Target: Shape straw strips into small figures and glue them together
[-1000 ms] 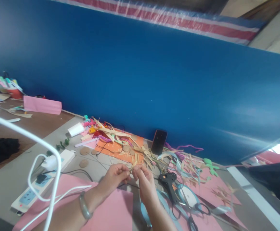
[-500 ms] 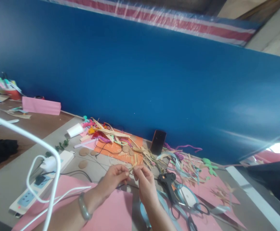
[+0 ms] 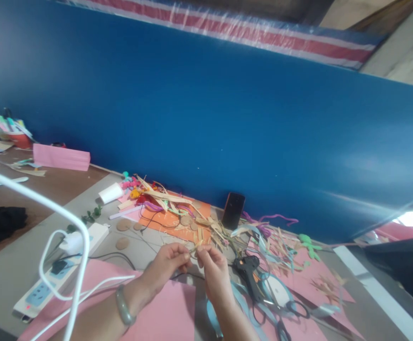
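Observation:
My left hand (image 3: 169,264) and my right hand (image 3: 213,269) meet above the table, both pinched on a small tan straw strip (image 3: 195,247) that sticks up between the fingertips. A grey-green bangle (image 3: 123,303) circles my left wrist. Under my forearms lies a pink paper sheet (image 3: 167,312). A black glue gun (image 3: 251,274) rests just right of my right hand. A heap of straw strips (image 3: 178,201) lies beyond the hands on an orange sheet (image 3: 164,220).
A blue wall (image 3: 228,132) runs behind the table. A white power strip (image 3: 60,267) and white cables (image 3: 67,246) sit at left. A dark phone (image 3: 233,210) leans on the wall. Scissors (image 3: 291,312), a pink box (image 3: 61,157) and cardboard discs (image 3: 123,232) lie around.
The hands stay pinched on the strip with almost no movement; the view has shifted very slightly.

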